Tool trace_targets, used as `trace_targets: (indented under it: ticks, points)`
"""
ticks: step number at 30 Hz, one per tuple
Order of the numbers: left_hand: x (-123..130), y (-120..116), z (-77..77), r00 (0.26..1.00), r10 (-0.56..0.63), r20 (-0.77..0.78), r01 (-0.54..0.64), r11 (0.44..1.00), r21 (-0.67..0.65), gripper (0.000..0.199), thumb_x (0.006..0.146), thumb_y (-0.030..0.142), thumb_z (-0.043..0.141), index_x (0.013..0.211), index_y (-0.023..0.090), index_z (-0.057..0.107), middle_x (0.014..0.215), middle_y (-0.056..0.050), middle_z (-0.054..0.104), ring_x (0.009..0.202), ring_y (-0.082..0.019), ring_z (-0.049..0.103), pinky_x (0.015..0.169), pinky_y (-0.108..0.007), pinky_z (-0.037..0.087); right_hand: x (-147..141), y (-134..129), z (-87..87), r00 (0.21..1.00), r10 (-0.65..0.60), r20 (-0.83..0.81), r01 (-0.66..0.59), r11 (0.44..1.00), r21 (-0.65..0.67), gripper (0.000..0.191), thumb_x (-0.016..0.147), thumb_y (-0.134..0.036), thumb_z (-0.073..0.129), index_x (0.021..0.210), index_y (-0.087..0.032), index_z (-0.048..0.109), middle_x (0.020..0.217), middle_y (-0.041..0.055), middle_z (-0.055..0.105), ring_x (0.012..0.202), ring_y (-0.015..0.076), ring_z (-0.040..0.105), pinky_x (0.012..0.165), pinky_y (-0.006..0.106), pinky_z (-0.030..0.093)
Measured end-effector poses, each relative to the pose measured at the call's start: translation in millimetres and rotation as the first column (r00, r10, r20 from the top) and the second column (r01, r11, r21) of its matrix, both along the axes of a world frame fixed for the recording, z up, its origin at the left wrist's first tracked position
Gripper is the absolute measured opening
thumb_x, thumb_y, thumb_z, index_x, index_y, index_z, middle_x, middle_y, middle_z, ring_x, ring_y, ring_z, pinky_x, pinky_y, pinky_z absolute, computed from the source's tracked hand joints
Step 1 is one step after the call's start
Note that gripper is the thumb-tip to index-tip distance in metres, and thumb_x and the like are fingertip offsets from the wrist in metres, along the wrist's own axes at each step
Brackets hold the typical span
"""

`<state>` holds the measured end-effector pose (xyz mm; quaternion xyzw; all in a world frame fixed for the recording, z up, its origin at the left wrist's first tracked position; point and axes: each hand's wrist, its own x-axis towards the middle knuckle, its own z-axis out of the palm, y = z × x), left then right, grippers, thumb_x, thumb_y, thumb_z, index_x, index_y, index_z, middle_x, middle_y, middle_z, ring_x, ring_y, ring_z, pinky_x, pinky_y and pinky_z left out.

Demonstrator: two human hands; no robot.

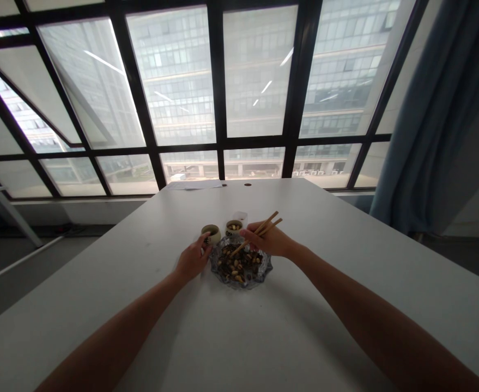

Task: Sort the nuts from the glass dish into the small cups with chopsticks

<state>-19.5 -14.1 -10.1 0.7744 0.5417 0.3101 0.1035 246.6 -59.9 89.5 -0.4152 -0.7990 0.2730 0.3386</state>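
Observation:
A pair of wooden chopsticks (268, 224) is gripped in my right hand (270, 239), their tips down among the food pieces. Those brown and pale pieces, which look like nuts and seeds (237, 265), lie in a clear, scallop-edged glass bowl (242, 285). My left hand (193, 258) has its fingers closed on the near side of a small beige cup (215, 238) with dark marks, just left of the bowl. A second small cup (228, 231), holding pale pieces, stands behind the bowl.
A small clear container (241, 216) sits behind the second cup. White papers (194, 185) lie at the far end of the white table (149, 245). Windows line the far side, with a blue curtain (414, 136) at the right.

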Motion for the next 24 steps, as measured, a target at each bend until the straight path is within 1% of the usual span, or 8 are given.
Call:
trace_targets:
  ticks: [3,9,11,14,17,20,24]
  points:
    - [-0.1,0.3,-0.6,1.0,-0.001,-0.002,0.001,1.0,0.008,0.048,0.097,0.027,0.052,0.144,0.024,0.047,0.1,-0.004,0.074,0.08,-0.018,0.069,0.074,-0.028,0.049,4.1,1.0,1.3,1.0,-0.006,-0.028,0.006,1.0,0.005,0.052,0.089,-0.066,0.058,0.066,-0.019,0.058,0.054,0.0026,0.064,0.047,0.0138,0.06,0.043,0.021,0.043]
    - [0.0,0.6,-1.7,1.0,-0.004,0.001,0.004,1.0,0.012,0.048,0.097,0.027,0.052,0.144,0.024,0.047,0.099,-0.004,0.074,0.079,-0.018,0.069,0.074,-0.029,0.049,18.7,12.3,1.2,0.987,-0.093,-0.134,0.091,0.996,-0.021,0.059,0.087,-0.072,0.055,0.067,-0.018,0.061,0.05,0.0029,0.063,0.043,0.0126,0.057,0.042,0.022,0.045]
    - [0.3,0.3,-1.2,1.0,-0.002,0.003,0.002,1.0,0.007,0.048,0.097,0.027,0.052,0.144,0.023,0.047,0.099,-0.004,0.074,0.078,-0.018,0.069,0.074,-0.029,0.049,19.3,13.5,0.9,0.989,-0.086,-0.123,0.081,0.996,-0.045,0.058,0.084,-0.072,0.058,0.067,-0.017,0.063,0.052,0.0036,0.064,0.043,0.013,0.058,0.043,0.023,0.046]
    - [0.7,-0.5,-0.2,1.0,-0.003,0.007,0.003,1.0,0.006,0.047,0.096,0.027,0.052,0.143,0.023,0.048,0.098,-0.003,0.074,0.077,-0.018,0.068,0.073,-0.028,0.049,15.9,10.9,0.6,0.997,-0.03,-0.07,0.025,0.997,-0.07,0.055,0.081,-0.069,0.065,0.066,-0.017,0.064,0.054,0.0047,0.066,0.046,0.0136,0.06,0.045,0.023,0.047]
    - [1.1,-1.2,0.4,1.0,-0.001,0.012,0.001,1.0,0.02,0.046,0.096,0.027,0.053,0.142,0.025,0.049,0.098,-0.003,0.074,0.077,-0.017,0.068,0.073,-0.027,0.049,12.2,5.8,1.6,1.0,0.01,-0.015,-0.011,0.998,-0.065,0.053,0.082,-0.066,0.067,0.063,-0.017,0.064,0.054,0.0043,0.066,0.046,0.0137,0.06,0.043,0.022,0.045]
    - [1.6,-1.9,1.1,1.0,-0.001,0.008,0.001,1.0,0.019,0.046,0.096,0.027,0.053,0.142,0.025,0.049,0.097,-0.003,0.074,0.076,-0.017,0.069,0.073,-0.027,0.049,11.3,2.6,3.8,1.0,0.005,0.002,-0.005,0.999,-0.048,0.053,0.083,-0.067,0.065,0.063,-0.017,0.063,0.054,0.004,0.066,0.045,0.0132,0.06,0.042,0.021,0.044]
    - [1.7,-2.6,2.5,1.0,0.001,0.003,-0.001,1.0,-0.005,0.047,0.096,0.027,0.052,0.143,0.024,0.048,0.098,-0.003,0.073,0.077,-0.017,0.068,0.074,-0.028,0.05,13.8,3.2,6.6,0.999,-0.016,-0.045,0.014,0.999,-0.037,0.056,0.083,-0.07,0.061,0.065,-0.017,0.062,0.054,0.0047,0.066,0.046,0.0136,0.06,0.044,0.022,0.046]
